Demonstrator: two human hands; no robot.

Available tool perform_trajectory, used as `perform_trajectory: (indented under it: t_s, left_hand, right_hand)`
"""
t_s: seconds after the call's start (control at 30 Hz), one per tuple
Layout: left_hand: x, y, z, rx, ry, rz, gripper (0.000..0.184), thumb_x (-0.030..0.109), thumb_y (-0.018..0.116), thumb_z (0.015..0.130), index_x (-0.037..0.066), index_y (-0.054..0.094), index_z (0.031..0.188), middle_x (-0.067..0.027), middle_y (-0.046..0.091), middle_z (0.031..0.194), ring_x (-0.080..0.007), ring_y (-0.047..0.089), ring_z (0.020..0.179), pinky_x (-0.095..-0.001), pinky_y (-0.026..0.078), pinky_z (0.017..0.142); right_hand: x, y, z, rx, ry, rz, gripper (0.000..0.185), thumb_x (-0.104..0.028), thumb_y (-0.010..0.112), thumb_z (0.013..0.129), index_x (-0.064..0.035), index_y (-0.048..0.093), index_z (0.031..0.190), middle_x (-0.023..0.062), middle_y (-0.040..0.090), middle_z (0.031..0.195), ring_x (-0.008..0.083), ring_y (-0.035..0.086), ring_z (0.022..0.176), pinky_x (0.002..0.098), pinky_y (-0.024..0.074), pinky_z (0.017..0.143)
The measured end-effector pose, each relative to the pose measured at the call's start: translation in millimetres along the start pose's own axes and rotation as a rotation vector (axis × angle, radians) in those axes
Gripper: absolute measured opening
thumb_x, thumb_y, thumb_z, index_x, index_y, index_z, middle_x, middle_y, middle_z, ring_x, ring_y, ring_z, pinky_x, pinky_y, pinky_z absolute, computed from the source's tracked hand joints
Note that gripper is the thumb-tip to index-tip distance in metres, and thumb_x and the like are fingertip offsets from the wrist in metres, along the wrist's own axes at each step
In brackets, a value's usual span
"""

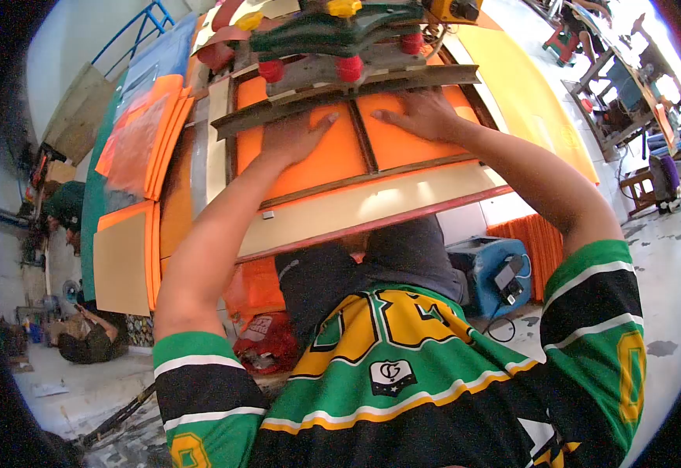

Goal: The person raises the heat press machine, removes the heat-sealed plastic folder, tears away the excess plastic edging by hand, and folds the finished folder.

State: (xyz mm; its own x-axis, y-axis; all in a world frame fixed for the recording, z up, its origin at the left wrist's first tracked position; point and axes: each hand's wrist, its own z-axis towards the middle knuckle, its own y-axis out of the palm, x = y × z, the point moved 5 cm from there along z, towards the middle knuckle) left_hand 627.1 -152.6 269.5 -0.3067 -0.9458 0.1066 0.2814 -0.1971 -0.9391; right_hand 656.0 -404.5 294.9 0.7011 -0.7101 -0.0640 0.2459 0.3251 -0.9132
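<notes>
From my remote feed, head view. Orange panel (309, 178) lies flat in front of the wearer, showing through the dark-edged frame (368, 153), whose middle strip splits it in two. Left hand (294, 139) rests palm down over the left part, thumb spread wide toward the middle; its other fingers run under the dark bar (356, 97), so I cannot tell whether they grip anything. Right hand (422, 115) is palm down over the right part, thumb stretched toward the left; fingertips lost at the bar, hold also unclear to me.

The bar slants across the panel just beyond both thumbs. Above it: a dark green clamp assembly (336, 35) with red knobs (349, 68) beneath. Nearer the body, a cream board (387, 201), reddish along its near edge.

Left side: stacked orange sheets (157, 140), with a tan-topped pile (124, 261) below. Right, below the work surface: blue container (473, 274), black device (510, 274) on it. Far lower left, another person (91, 339), low to the floor.
</notes>
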Motion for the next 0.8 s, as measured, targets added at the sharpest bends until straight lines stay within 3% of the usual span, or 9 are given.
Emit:
perform_trajectory:
  t_s: [0.1,0.17,0.27,0.4,0.47,0.5,0.57,0.67,0.8]
  left_hand:
    - [3,-4,-1,-0.035,0.002,0.038,0.077,0.067,0.04,0.097,0.015,0.037,0.153,-0.0203,0.027,0.162,-0.0401,0.025,0.149,-0.053,0.019,0.121]
    - [0,-1,2,-0.057,0.009,0.015,0.077,0.067,0.039,0.097,0.015,0.036,0.154,-0.021,0.026,0.162,-0.0407,0.024,0.149,-0.0527,0.019,0.122]
    - [-2,4,2,-0.019,0.016,0.095,0.077,0.067,0.039,0.098,0.016,0.035,0.155,-0.0216,0.025,0.162,-0.041,0.024,0.149,-0.0524,0.019,0.122]
    - [-3,2,2,-0.009,0.033,0.014,0.075,0.068,0.037,0.098,0.017,0.039,0.153,-0.0215,0.03,0.16,-0.0412,0.024,0.149,-0.0509,0.017,0.123]
    - [-6,7,3,-0.043,0.039,0.04,0.078,0.067,0.038,0.098,0.014,0.034,0.155,-0.0219,0.025,0.162,-0.0416,0.023,0.149,-0.0531,0.018,0.122]
    - [-6,7,3,-0.044,0.039,0.039,0.078,0.067,0.038,0.098,0.014,0.034,0.155,-0.0219,0.025,0.162,-0.0416,0.023,0.149,-0.0531,0.018,0.122]
    - [-6,6,3,-0.047,0.054,0.065,0.079,0.068,0.038,0.098,0.013,0.034,0.154,-0.022,0.025,0.162,-0.0419,0.022,0.149,-0.053,0.017,0.122]
    - [-13,15,4,-0.054,0.045,0.068,0.08,0.069,0.039,0.097,0.013,0.034,0.154,-0.0219,0.025,0.162,-0.0416,0.022,0.15,-0.0522,0.017,0.122]
    - [-2,-2,-1,-0.021,0.049,0.015,0.082,0.07,0.039,0.096,0.012,0.034,0.154,-0.0219,0.026,0.161,-0.0412,0.021,0.15,-0.0521,0.017,0.122]
  right_hand:
    - [-2,0,-1,-0.065,0.027,0.055,0.082,-0.071,0.044,0.093,-0.0119,0.041,0.15,0.0277,0.034,0.154,0.0459,0.027,0.144,0.0565,0.0161,0.118]
    - [3,5,-2,0.143,-0.014,-0.009,0.075,-0.069,0.055,0.089,-0.0133,0.056,0.139,0.0216,0.046,0.148,0.0441,0.037,0.138,0.0594,0.0218,0.116]
    - [8,12,-2,0.066,0.031,-0.051,0.077,-0.072,0.051,0.09,-0.0152,0.055,0.141,0.022,0.044,0.15,0.0444,0.035,0.14,0.0603,0.0186,0.117]
    - [5,5,-1,0.131,-0.009,-0.043,0.079,-0.074,0.047,0.09,-0.0143,0.054,0.142,0.0232,0.042,0.151,0.0456,0.034,0.141,0.0632,0.0152,0.117]
    - [5,9,-1,-0.067,0.018,-0.082,0.092,-0.075,0.038,0.093,-0.006,0.034,0.153,0.0272,0.026,0.159,0.0467,0.017,0.148,0.0609,0.0085,0.118]
    - [8,16,-1,-0.068,0.018,-0.082,0.092,-0.075,0.038,0.093,-0.006,0.034,0.153,0.0272,0.026,0.159,0.0467,0.017,0.148,0.0609,0.0085,0.118]
    - [12,23,-2,0.21,-0.029,-0.123,0.081,-0.075,0.045,0.091,-0.0158,0.05,0.146,0.0241,0.038,0.154,0.0486,0.025,0.144,0.067,0.0088,0.116]
    - [10,21,-1,0.073,0.005,-0.009,0.081,-0.075,0.045,0.091,-0.016,0.048,0.147,0.0238,0.037,0.154,0.0491,0.023,0.145,0.0672,0.0071,0.116]
    - [9,20,0,0.08,0.0,-0.07,0.08,-0.074,0.046,0.09,-0.0165,0.049,0.146,0.0231,0.038,0.154,0.0481,0.025,0.144,0.067,0.0096,0.115]
